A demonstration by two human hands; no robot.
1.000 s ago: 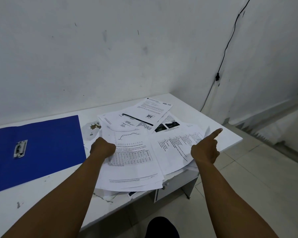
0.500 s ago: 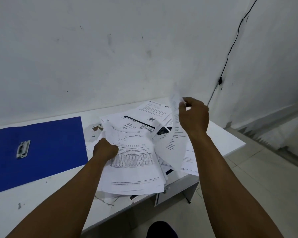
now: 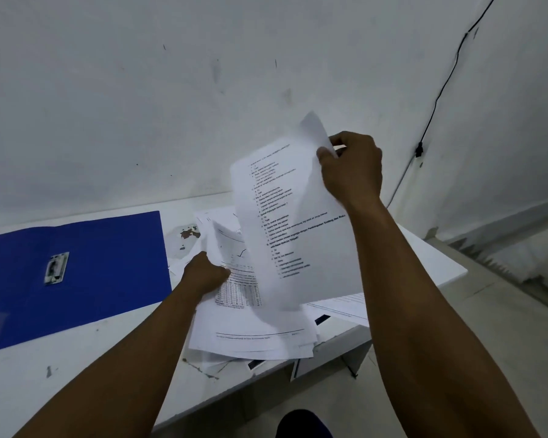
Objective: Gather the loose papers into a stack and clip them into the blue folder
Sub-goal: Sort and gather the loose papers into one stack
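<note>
Loose printed papers (image 3: pixel 253 333) lie in a rough pile on the white table (image 3: pixel 86 374), some hanging over its front edge. My left hand (image 3: pixel 204 275) grips the left edge of the pile's top sheets. My right hand (image 3: pixel 350 167) pinches the top corner of one printed sheet (image 3: pixel 295 229), held up above the pile and hanging down in front of it. The blue folder (image 3: pixel 102 273) lies open and flat to the left, its metal clip (image 3: pixel 56 267) near the middle.
The table stands against a white wall (image 3: pixel 203 90). A black cable (image 3: pixel 440 99) runs down the wall corner at the right. Tiled floor (image 3: pixel 503 343) lies beyond the table's right end. A chipped patch (image 3: pixel 189 233) marks the tabletop beside the folder.
My right hand took hold of a sheet from the right of the pile and has lifted it up and leftward over the pile. My left hand has stayed on the pile.
</note>
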